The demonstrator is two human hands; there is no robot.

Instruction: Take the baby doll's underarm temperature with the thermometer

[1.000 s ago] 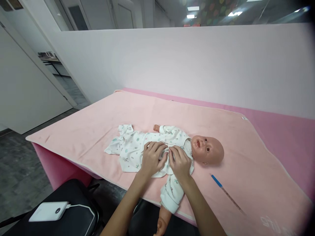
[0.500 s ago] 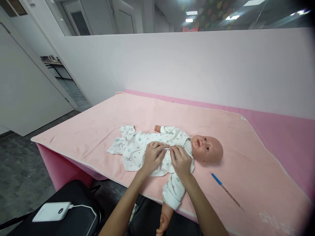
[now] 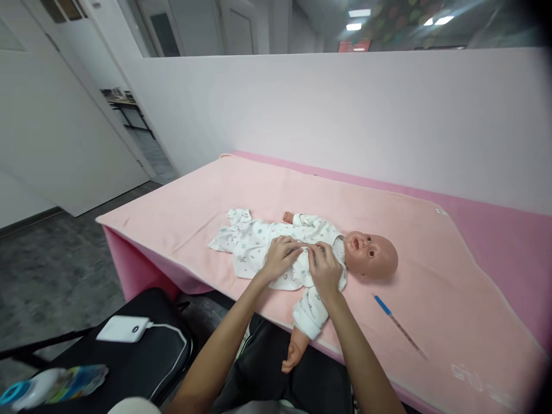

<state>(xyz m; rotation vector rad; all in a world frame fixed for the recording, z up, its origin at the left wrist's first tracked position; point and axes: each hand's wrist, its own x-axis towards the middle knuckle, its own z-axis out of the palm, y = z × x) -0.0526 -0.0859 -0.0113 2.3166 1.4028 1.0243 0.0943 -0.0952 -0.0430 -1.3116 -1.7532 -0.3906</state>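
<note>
Both hands, left hand and right hand, seemingly pinching romper; doll arm overhangs table edge.

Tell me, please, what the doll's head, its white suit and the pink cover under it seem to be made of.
The doll's head looks like smooth moulded plastic or vinyl, with a soft sheen. The white suit seems thin printed cotton: it wrinkles and folds. The pink cover looks like matt, slightly fuzzy towel or fleece, with a stitched edge.
</note>
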